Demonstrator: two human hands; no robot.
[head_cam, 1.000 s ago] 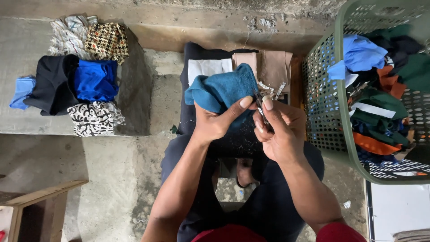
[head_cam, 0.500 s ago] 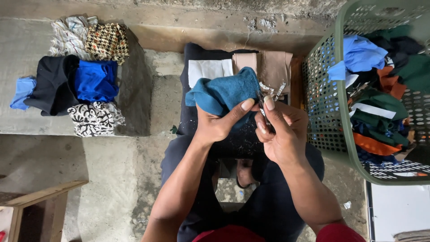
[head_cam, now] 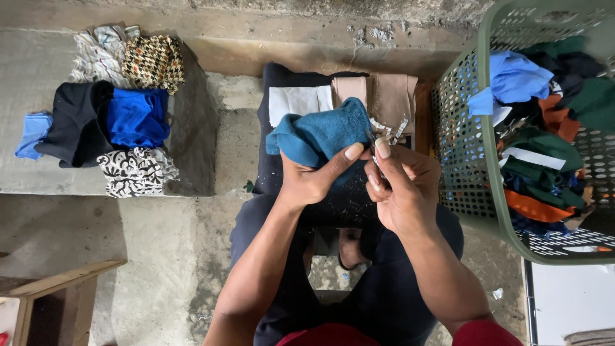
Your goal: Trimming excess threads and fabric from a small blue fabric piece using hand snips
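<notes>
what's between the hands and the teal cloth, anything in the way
Nothing visible. The left hand already grips the teal cloth, and the right hand pinches at its edge beside the left thumb. No other thing lies between them.

- The teal cloth (head_cam: 319, 133) now sits a little lower and flatter against the left hand (head_cam: 312, 179) than a second ago.
- The right hand (head_cam: 402, 189) presses closer, its thumb tip nearly meeting the left thumb at the cloth's right edge.
</notes>
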